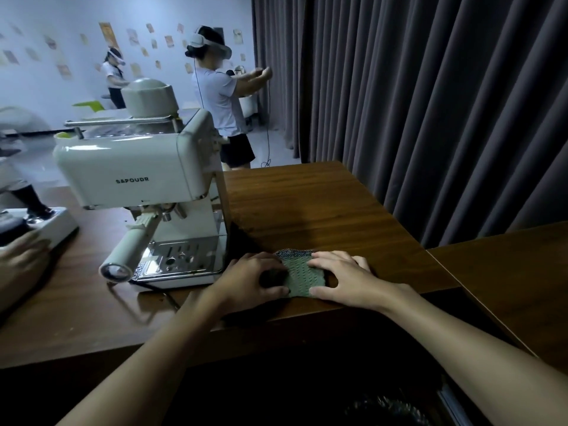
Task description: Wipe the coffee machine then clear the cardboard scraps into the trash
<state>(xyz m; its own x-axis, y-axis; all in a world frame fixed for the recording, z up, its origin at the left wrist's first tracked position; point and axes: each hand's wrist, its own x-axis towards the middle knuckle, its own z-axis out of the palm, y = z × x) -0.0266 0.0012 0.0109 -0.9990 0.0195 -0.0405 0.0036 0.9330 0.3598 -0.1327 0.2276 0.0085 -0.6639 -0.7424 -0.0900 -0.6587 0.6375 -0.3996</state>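
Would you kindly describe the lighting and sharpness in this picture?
Head view: dim foreground; left hand, right hand and cloth sharp; dark shadow beside coffee machine on the wooden counter; far wall bright but soft; curtain bows from wide-angle distortion.

A brown wooden table point(92, 318) is holding up a white coffee machine point(132, 176), which is standing on it. A white base point(58, 226) is sitting by the table's left edge. Just beside the machine, a higher wooden top point(307, 210) is carrying a green cloth point(302, 272), which is lying near its front edge.
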